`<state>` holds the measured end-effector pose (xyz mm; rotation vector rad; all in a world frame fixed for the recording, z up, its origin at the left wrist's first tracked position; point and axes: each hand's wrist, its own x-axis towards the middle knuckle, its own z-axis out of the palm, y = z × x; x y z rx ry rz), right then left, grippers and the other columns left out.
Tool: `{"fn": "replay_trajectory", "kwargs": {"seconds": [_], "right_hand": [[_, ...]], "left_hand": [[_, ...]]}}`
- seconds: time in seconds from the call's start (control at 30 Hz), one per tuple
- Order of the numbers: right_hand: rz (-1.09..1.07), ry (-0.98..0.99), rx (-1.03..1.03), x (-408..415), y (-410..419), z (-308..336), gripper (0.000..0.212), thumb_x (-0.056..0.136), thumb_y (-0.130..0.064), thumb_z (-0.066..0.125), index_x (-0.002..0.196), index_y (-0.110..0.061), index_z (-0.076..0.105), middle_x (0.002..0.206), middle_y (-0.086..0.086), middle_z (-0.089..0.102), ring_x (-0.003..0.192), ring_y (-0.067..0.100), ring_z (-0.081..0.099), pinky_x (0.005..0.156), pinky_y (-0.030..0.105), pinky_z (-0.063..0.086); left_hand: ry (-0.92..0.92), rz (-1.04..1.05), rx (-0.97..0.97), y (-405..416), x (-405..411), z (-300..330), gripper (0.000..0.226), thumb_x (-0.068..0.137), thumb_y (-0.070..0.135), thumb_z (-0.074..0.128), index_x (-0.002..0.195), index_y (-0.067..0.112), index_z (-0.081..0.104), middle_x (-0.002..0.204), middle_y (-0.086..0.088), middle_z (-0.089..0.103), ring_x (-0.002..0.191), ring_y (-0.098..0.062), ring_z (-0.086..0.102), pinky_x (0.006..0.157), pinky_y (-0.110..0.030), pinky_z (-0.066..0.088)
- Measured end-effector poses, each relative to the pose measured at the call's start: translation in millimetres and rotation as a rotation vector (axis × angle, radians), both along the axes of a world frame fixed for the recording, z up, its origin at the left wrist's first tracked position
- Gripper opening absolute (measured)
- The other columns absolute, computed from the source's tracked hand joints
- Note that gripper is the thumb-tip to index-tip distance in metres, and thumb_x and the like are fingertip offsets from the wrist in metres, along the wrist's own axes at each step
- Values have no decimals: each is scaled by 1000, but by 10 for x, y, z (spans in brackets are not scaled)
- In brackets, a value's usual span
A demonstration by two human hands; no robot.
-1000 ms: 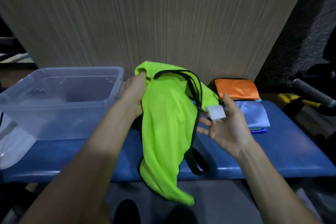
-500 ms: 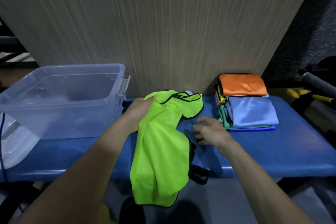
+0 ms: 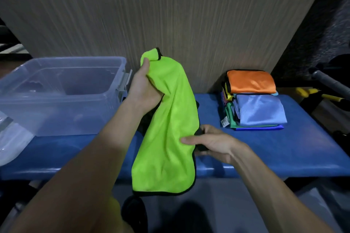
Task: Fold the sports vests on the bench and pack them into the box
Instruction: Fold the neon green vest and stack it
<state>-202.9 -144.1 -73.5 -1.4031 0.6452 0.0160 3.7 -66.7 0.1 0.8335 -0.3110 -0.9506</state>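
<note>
A lime-green sports vest (image 3: 166, 130) with black trim hangs over the front edge of the blue bench (image 3: 274, 149). My left hand (image 3: 144, 89) grips its upper end and holds it up above the bench. My right hand (image 3: 210, 142) pinches the vest's right edge lower down, thumb on the green cloth and fingers behind the black trim. A clear plastic box (image 3: 60, 92) stands open on the bench's left end and looks empty. On the right lies a stack of folded vests (image 3: 253, 100), orange on top at the back, light blue in front.
A wood-grain panel (image 3: 170, 15) rises right behind the bench. A clear lid (image 3: 11, 138) leans at the box's left side. Grey and yellow bars (image 3: 325, 89) stick out at the far right. Dark floor lies below the bench front.
My left hand has lifted the vest's top end higher. My right hand moved left from the bench and took hold of the vest's right edge. The vest now hangs longer and straighter.
</note>
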Motion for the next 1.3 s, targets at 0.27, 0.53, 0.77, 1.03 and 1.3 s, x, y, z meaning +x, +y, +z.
{"fn": "replay_trajectory", "kwargs": {"seconds": [0.27,0.53,0.77,1.03,1.3], "right_hand": [[-572,-207,248,252,-149,30,31,95,-6,66,125,0,64,103,14,77,85,25,76,60,34,61],[-372,-335,340,180,-31,185,35,99,-44,58,93,-13,72,84,7,69,74,23,64,86,42,53],[-342,-329,384,30,50,238,55,98,-55,52,135,-14,59,123,21,68,100,32,72,75,36,62],[-342,-188,166,-44,145,121,34,106,-41,45,132,-22,55,115,13,74,109,28,70,96,43,55],[-211,-178,23,-39,298,15,46,91,-7,73,129,-23,52,97,7,76,85,20,74,76,35,61]], "left_hand": [[-1497,363,492,198,-103,-323,51,89,17,74,135,21,54,129,1,56,118,-13,54,102,-37,47],[-1569,-505,523,546,-723,-604,85,62,51,93,124,35,38,121,14,41,108,-2,50,84,-21,49],[-1619,-384,681,615,-740,-826,75,67,31,87,111,34,26,105,6,43,86,-20,57,77,-41,53],[-1140,-318,546,698,-593,-861,31,83,6,72,106,20,56,88,-12,71,75,-31,69,76,-50,58],[-757,-334,464,756,-495,-697,13,93,4,71,105,2,72,97,-17,77,90,-25,75,77,-35,62]]}}
